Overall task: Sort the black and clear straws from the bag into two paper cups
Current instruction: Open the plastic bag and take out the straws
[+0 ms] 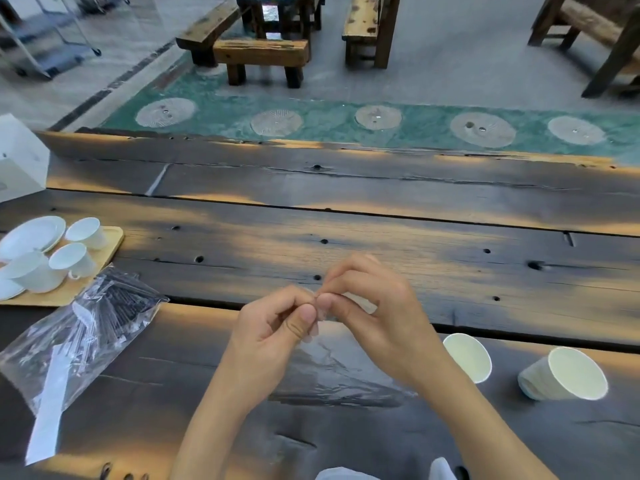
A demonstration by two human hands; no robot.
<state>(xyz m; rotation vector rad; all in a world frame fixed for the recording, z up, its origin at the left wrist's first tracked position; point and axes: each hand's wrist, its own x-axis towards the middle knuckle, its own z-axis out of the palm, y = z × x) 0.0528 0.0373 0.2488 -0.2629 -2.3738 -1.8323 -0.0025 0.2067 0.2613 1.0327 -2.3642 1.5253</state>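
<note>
Both hands meet over the middle of the dark wooden table (346,230). My left hand (273,334) and my right hand (374,306) pinch the top edge of a clear plastic bag (332,372) between thumbs and fingertips. The bag hangs down to the table; I cannot make out what is in it. A second clear bag (93,327) full of black straws lies to the left, with a white strip along its near end. Two white paper cups stand at the right, one (469,356) by my right wrist, the other (568,374) farther right and leaning.
A wooden tray (104,251) at the left edge carries white teacups and saucers. A white box (20,161) sits behind it. Past the table's far edge lie a green floor strip and wooden benches (259,53).
</note>
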